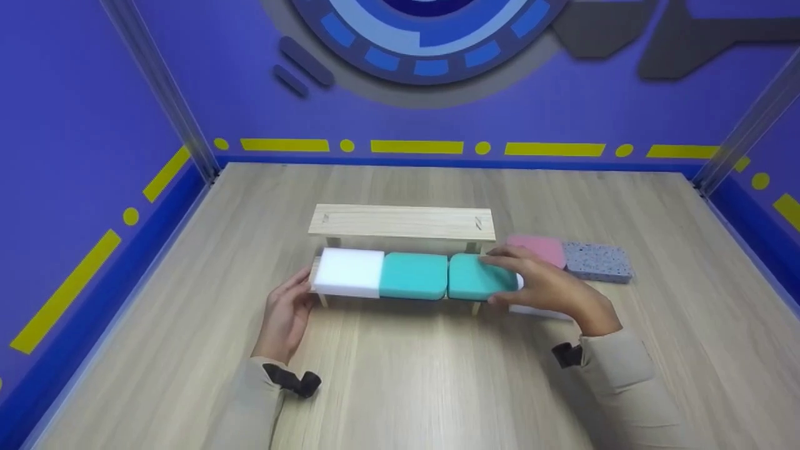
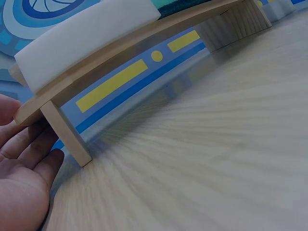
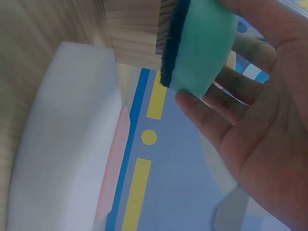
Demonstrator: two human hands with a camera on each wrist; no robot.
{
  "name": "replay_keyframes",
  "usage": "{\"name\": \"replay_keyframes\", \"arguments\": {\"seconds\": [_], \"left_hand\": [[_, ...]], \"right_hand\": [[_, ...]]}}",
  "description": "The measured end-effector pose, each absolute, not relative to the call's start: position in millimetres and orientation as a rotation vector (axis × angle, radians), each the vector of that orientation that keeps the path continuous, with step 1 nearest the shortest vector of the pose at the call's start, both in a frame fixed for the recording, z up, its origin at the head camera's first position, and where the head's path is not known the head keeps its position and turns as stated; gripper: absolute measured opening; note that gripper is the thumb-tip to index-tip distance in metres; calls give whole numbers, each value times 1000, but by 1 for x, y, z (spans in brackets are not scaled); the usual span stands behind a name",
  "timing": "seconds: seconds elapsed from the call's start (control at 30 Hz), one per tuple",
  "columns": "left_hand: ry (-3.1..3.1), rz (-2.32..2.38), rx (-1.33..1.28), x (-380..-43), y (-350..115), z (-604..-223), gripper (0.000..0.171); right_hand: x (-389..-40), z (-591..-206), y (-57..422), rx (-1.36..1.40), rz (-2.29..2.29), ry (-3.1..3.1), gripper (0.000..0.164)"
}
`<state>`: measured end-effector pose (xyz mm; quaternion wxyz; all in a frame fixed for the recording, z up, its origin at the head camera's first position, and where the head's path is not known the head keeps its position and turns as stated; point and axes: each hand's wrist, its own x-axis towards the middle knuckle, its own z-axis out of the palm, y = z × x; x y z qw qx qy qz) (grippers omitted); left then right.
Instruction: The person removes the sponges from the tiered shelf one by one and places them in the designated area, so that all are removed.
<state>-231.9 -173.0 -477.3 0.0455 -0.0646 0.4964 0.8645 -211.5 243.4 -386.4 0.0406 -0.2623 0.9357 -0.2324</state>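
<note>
My left hand point(image 1: 287, 315) holds the left end of a low wooden stand point(image 2: 96, 72), its thumb at the board's end and its fingers underneath, beside the leg. On this board lie a white sponge point(image 1: 349, 272) at the left and a green sponge point(image 1: 415, 275) in the middle, side by side. At the right end, my right hand point(image 1: 544, 287) grips another green sponge point(image 3: 202, 48) between thumb and fingers. A dark scouring layer shows on that sponge's underside, against the wood in the right wrist view.
Behind the sponges stands a bare wooden board point(image 1: 402, 223) on legs. To the right on the table lie a pink sponge point(image 1: 540, 250), a speckled grey block point(image 1: 597, 262) and a white block point(image 3: 72, 134), partly hidden by my right hand in the head view. Blue walls enclose the table.
</note>
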Motion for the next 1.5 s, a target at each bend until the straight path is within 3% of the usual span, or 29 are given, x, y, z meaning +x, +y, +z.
{"name": "replay_keyframes", "arguments": {"seconds": [1.5], "left_hand": [[1577, 2609, -160, -232, -173, -479, 48]], "right_hand": [[-203, -377, 279, -815, -796, 2925, 59]]}}
